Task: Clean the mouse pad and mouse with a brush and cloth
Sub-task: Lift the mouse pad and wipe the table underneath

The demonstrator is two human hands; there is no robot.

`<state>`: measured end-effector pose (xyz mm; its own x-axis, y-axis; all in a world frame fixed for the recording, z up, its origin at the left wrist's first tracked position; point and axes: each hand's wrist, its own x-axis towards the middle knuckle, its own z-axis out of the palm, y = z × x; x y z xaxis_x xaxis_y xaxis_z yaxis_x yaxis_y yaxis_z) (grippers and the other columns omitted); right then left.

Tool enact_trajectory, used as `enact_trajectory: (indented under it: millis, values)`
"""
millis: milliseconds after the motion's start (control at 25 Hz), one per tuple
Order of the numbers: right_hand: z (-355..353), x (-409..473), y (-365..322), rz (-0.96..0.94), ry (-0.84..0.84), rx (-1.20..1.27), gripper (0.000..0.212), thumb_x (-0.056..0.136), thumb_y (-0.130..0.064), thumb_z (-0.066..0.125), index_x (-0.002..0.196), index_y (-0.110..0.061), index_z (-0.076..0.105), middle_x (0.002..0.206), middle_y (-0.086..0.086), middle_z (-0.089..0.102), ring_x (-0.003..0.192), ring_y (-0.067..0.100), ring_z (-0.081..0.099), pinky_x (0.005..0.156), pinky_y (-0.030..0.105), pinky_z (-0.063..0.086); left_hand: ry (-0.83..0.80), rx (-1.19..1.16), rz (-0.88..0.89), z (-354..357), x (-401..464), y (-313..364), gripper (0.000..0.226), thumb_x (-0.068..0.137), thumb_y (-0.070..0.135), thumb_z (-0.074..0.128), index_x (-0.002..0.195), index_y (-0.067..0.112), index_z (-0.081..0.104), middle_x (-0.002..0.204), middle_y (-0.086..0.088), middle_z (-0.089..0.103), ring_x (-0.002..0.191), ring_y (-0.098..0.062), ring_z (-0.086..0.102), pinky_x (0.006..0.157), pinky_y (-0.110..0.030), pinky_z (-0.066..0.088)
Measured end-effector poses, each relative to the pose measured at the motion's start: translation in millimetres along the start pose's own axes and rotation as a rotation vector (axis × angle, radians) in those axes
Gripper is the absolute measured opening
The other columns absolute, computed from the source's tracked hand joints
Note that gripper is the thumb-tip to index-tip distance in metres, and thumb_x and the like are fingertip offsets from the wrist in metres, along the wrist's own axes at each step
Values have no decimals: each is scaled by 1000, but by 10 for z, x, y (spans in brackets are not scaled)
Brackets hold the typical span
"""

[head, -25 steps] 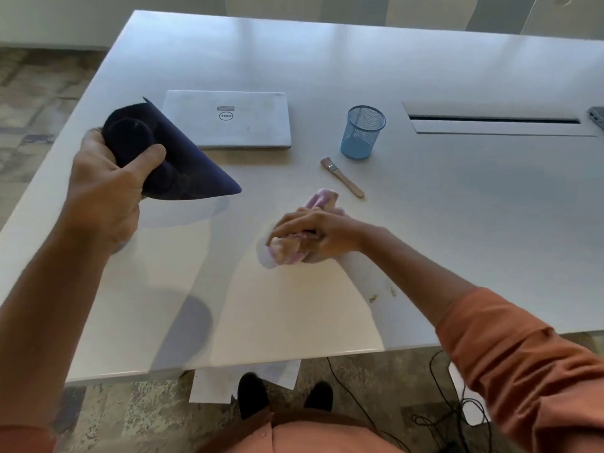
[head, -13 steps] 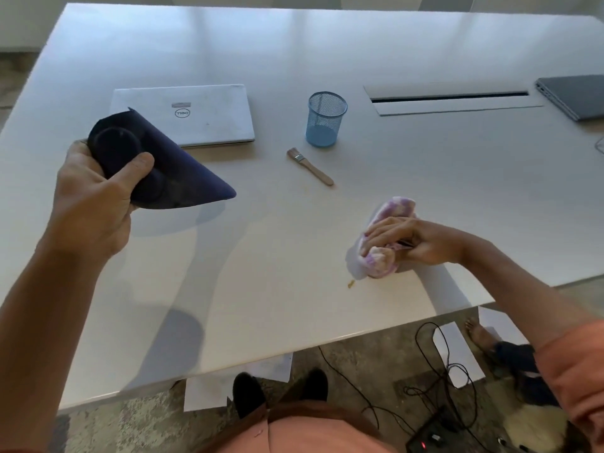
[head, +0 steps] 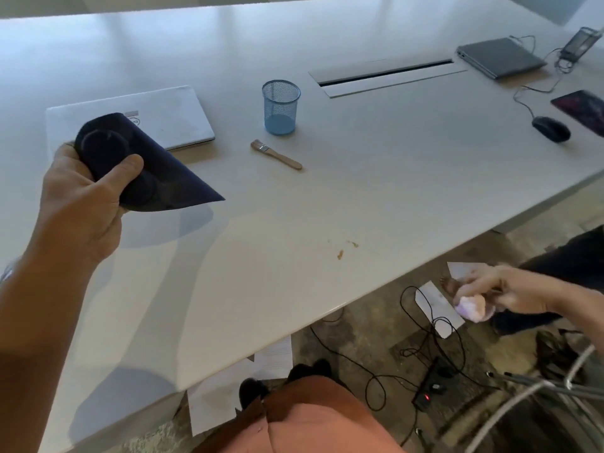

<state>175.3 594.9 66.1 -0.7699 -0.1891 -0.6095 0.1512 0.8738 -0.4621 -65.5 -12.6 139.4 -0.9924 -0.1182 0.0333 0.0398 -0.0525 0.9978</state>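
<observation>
Head view: your left hand [head: 78, 204] fingers grip the folded mouse pad [head: 153, 171] above the bench [head: 359, 197]; right hand [head: 500, 294] clutches the cloth [head: 472, 308] off the edge; brush [head: 276, 155] lies nearer your left, handle pointing right

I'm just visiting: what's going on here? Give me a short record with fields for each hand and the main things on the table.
left hand: grips the dark mouse pad, folded and lifted off the table
right hand: holds a bunched pink cloth past the table's edge
brush: lies on the table near a blue mesh cup
mouse: far right, untouched
crumbs: on the table near its edge
</observation>
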Motion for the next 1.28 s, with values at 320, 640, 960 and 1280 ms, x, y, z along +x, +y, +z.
enact_trajectory:
  millis: [320,640,960,1280]
  values:
    - [-749,-294,-872,-201,459,227,39,95,-8,65,127,-26,77,140,-3,69,139,24,59,117,45,44,-6,-10,-6,-101,12,-45,45,91,17,80,128,22,54,134,-6,66,117,-14,70,93,-42,62]
    - [-302,2028,-2941,-673,333,-142,49,93,3,62,137,-18,71,135,5,65,121,16,63,100,45,57,118,-16,-8,-256,-359,111,58,93,12,78,142,7,49,136,-12,65,117,-18,71,90,-40,63]
    - [-64,1691,-2172,-735,131,-269,46,101,-6,64,142,-28,66,141,-12,64,128,21,56,114,56,37,108,10,-44,-192,-595,-6,55,93,10,77,141,6,49,137,-18,64,120,-23,69,96,-42,60]
    - [-62,513,-844,-406,3,-165,50,99,-9,65,123,-51,72,140,-17,62,136,16,49,118,43,36,46,-22,-56,-7,-483,-85,58,94,10,76,143,3,47,138,-16,64,121,-21,69,97,-43,60]
